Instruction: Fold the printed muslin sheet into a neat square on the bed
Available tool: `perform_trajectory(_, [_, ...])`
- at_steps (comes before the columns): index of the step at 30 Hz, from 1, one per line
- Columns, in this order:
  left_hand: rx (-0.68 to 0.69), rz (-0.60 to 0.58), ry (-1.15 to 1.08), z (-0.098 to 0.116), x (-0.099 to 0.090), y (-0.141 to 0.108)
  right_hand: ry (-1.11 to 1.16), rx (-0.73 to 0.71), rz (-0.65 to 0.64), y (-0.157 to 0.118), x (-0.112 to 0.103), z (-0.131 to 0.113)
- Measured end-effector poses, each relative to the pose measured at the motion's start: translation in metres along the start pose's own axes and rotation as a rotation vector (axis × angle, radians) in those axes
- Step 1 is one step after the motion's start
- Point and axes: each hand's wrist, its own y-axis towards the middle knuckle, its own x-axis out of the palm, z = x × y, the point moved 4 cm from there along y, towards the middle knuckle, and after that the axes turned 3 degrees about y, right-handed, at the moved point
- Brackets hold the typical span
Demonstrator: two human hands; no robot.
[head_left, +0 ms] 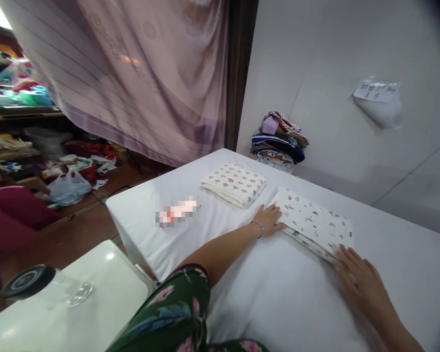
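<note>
A folded white cloth with small grey prints [315,217] lies flat on the white-covered table [399,259], between my two hands. My left hand [268,220], with a bracelet at the wrist, rests at the cloth's left end, fingers stretched out. At its right end my right hand [359,274] touches the near corner, fingers extended and slightly blurred. Just left of my left hand lies a second folded cloth, cream with a heart-like pattern [234,185]; my hand is apart from it.
A blurred-out item [178,211] lies on the table's left part. A clear glass cup with a black lid [51,288] lies on a white surface at lower left. Folded clothes [278,142] are stacked behind the table by the wall. A pink curtain [161,73] hangs at the back.
</note>
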Motion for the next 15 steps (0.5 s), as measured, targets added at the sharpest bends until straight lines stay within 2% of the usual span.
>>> perform_trajectory(4, [-0.003, -0.004, -0.010, 0.001, -0.005, -0.002, -0.048, -0.027, -0.041, -0.008, 0.003, -0.003])
perform_trajectory(7, [-0.045, -0.066, -0.036, 0.006, -0.012, 0.003, -0.052, -0.028, -0.048, -0.010, 0.005, -0.003])
perform_trajectory(9, [-0.086, -0.087, -0.032, 0.012, -0.017, 0.012, -0.045, -0.016, -0.073, -0.005, 0.003, -0.005])
perform_trajectory(12, [-0.074, -0.004, 0.035, 0.022, -0.024, 0.028, -0.037, 0.030, -0.110, 0.013, -0.005, -0.011])
perform_trajectory(15, [-0.032, 0.021, 0.099, 0.024, -0.018, 0.036, -0.020, 0.084, -0.149, 0.029, -0.010, -0.017])
